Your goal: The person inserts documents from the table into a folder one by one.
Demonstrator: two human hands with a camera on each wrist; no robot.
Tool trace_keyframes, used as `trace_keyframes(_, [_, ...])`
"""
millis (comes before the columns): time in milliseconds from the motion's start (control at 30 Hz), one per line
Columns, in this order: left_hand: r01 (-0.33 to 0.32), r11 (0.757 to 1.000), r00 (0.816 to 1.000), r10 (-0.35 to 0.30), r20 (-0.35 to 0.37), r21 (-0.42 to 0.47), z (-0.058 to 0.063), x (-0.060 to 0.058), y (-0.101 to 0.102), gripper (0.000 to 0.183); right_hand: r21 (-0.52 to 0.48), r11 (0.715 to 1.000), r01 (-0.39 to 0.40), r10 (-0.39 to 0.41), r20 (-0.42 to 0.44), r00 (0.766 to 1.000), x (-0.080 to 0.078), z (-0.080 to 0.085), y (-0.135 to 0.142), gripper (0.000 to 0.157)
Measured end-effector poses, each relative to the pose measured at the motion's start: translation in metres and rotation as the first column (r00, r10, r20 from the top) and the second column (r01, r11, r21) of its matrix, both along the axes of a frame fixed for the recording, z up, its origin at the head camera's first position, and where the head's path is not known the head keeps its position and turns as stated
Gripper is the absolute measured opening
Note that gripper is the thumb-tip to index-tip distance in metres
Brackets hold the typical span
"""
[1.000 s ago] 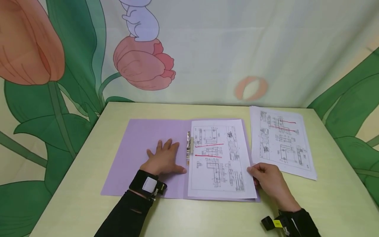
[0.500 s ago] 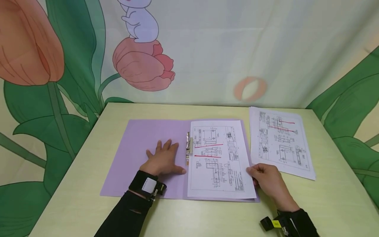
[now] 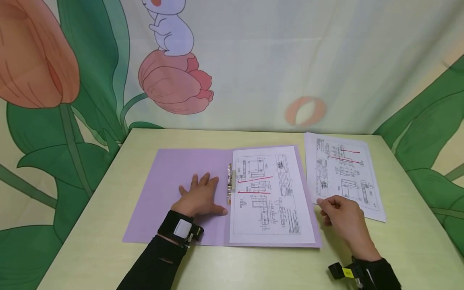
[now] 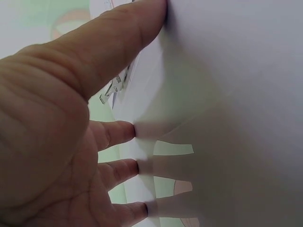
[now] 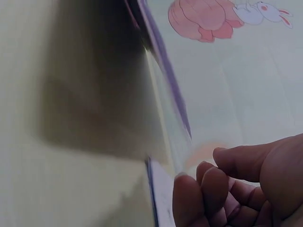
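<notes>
A purple folder (image 3: 170, 161) lies spread on the table, with a metal clip (image 3: 230, 183) at its spine. On its right side rests a stack of paper with a technical drawing (image 3: 293, 189) and red marks. My left hand (image 3: 199, 197) rests on the folder's left cover, fingers spread, as the left wrist view also shows. Just right of the folder is my right hand (image 3: 344, 215), raised over the table near a second stack of drawings (image 3: 373, 177). In the right wrist view its fingers (image 5: 187, 198) are loosely bent, and nothing shows between thumb and fingers.
The pale table (image 3: 272, 270) extends around the folder on all sides. Behind it hangs a curtain (image 3: 253, 80) printed with tulips and a rabbit. Each wrist wears a black band with a small camera.
My right hand has let go of the right edge of the paper in the folder and moved right, towards the second stack. My left hand stays in place.
</notes>
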State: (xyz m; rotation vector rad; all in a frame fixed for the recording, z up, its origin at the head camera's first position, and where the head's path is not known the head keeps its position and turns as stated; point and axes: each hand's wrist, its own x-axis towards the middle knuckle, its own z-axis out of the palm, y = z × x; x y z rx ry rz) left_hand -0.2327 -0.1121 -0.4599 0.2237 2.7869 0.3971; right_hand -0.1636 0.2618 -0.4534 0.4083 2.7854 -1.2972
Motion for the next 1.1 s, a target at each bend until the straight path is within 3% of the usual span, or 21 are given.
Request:
trace_keyframes(167, [0.003,1.000,1.000,-0.003,0.004,0.004,0.000,0.001,0.000,0.109,0.058,0.997,0.056,-0.051,-0.077,0.996,0.000,0.004,0.029,0.047])
trace_keyframes(367, [0.018,1.000,1.000,-0.018,0.000,0.000,0.001,0.000,0.000,0.104,0.167,0.974,0.156,-0.146,-0.071,0.987,-0.004,0.003,0.074,0.048])
trace_keyframes(567, [-0.005,1.000,1.000,0.005,-0.019,-0.009,0.002,0.001,0.002,0.102,0.360,0.919,0.160,-0.197,0.070,0.978,-0.008,0.002,0.112,0.060])
trace_keyframes(700, [-0.015,1.000,0.994,0.015,-0.104,-0.001,0.001,0.008,0.010,0.095,0.429,0.898,0.093,-0.196,0.202,0.960,-0.010,-0.001,0.125,0.081])
trace_keyframes(767, [0.018,0.999,0.985,-0.012,-0.172,0.038,0.003,0.017,0.014,0.085,0.445,0.894,0.060,-0.183,0.239,0.954,-0.011,-0.004,0.128,0.088])
trace_keyframes(833, [0.112,0.991,0.962,-0.091,-0.256,0.070,0.007,0.029,0.017,0.070,0.454,0.890,0.038,-0.170,0.255,0.952,-0.012,-0.007,0.130,0.090])
trace_keyframes(867, [0.179,0.980,0.942,-0.146,-0.301,0.085,0.008,0.035,0.018,0.062,0.451,0.892,0.032,-0.163,0.254,0.953,-0.012,-0.008,0.131,0.089])
trace_keyframes(967, [0.372,0.925,0.856,-0.310,-0.414,0.076,0.008,0.051,0.019,0.042,0.429,0.903,0.028,-0.149,0.252,0.956,-0.017,-0.010,0.133,0.088])
trace_keyframes(1033, [0.443,0.895,0.806,-0.372,-0.460,0.052,0.006,0.057,0.018,0.035,0.408,0.912,0.033,-0.143,0.242,0.960,-0.020,-0.011,0.135,0.087])
trace_keyframes(1100, [0.457,0.889,0.782,-0.388,-0.487,0.026,0.002,0.060,0.018,0.030,0.391,0.919,0.047,-0.146,0.230,0.962,-0.022,-0.011,0.137,0.085])
